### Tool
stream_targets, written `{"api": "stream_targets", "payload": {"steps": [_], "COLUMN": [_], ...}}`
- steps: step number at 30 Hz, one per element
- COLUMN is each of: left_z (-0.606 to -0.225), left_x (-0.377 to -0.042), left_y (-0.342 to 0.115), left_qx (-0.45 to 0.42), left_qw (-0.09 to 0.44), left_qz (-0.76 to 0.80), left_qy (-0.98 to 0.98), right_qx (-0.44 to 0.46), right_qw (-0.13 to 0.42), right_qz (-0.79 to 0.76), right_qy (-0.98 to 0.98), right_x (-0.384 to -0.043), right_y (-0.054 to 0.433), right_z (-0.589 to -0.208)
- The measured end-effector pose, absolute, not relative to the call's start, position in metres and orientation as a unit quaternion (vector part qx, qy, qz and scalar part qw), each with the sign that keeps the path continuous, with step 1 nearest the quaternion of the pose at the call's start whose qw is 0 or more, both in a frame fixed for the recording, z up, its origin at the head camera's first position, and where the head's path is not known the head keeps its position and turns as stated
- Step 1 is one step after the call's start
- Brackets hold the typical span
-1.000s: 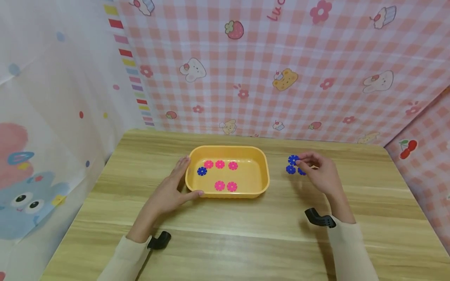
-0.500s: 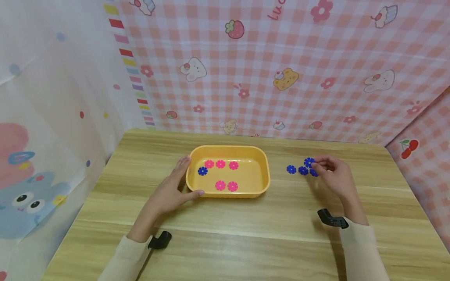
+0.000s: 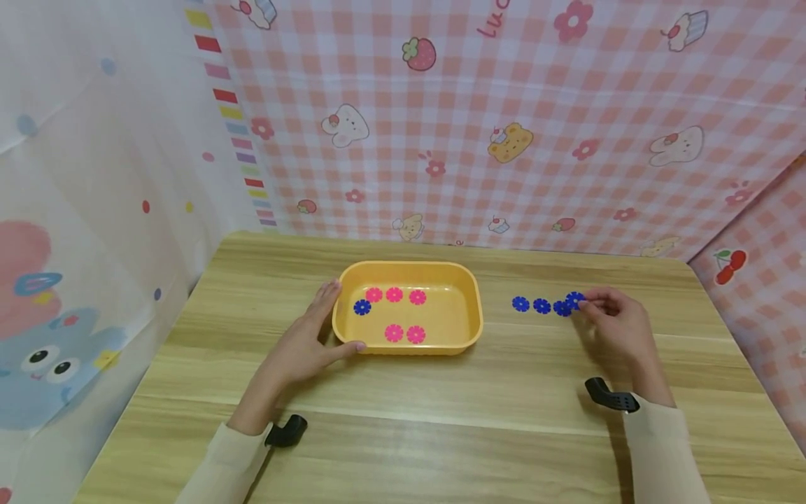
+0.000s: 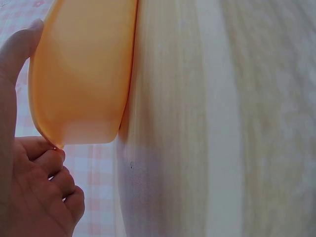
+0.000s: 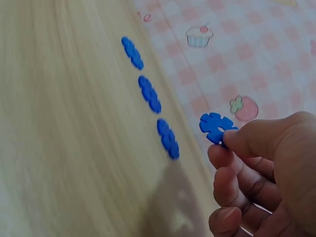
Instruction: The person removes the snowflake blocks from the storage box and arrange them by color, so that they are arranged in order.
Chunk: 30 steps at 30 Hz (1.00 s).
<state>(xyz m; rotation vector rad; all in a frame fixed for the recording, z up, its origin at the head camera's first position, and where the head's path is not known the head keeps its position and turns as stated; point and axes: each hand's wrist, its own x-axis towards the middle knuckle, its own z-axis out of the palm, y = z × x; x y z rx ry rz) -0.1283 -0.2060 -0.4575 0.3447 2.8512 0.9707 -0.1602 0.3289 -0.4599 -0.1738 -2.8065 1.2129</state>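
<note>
My right hand (image 3: 620,325) pinches a blue snowflake building disc (image 5: 215,127) between thumb and index finger, raised off the table. In the head view it partly overlaps the rightmost of three blue discs (image 3: 541,306) lying in a row to the right of a yellow plastic tray (image 3: 466,346). My left hand (image 3: 305,343) holds the tray's left end, thumb at the front rim and fingers at the left side. Inside the tray lie several pink snowflake discs (image 3: 393,333) and one blue disc (image 3: 362,307). The left wrist view shows the tray's outer wall (image 4: 84,74) and my left fingers at its rim.
The wooden table (image 3: 403,434) runs up to a pink checked cloth (image 3: 378,168) at the back. A white patterned cloth (image 3: 126,140) hangs on the left. Black wrist mounts (image 3: 611,395) stick out from both sleeves.
My right hand has moved right along the blue row. Discs it held earlier now lie in the row, lengthening it to the right; another disc is in its fingers. The left hand and tray stay put.
</note>
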Motion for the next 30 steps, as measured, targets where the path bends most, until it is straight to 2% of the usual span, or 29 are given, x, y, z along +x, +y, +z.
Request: {"api": "stream_targets", "payload": {"steps": [13, 30], "left_z": [-0.456, -0.458], "left_x": [-0.128, -0.128], "left_y": [-0.205, -0.205], "left_qx": [0.108, 0.111], "left_qw": [0.06, 0.058], "left_qz": [0.322, 0.322], "left_qy": [0.939, 0.939], "right_qx": [-0.082, -0.092], "right_qw": [0.028, 0.052], "right_qz": [0.36, 0.311], "right_qy": [-0.929, -0.944], "right_x": [-0.159, -0.165], "right_y": [0.345, 0.344], "right_z": [-0.473, -0.475]}}
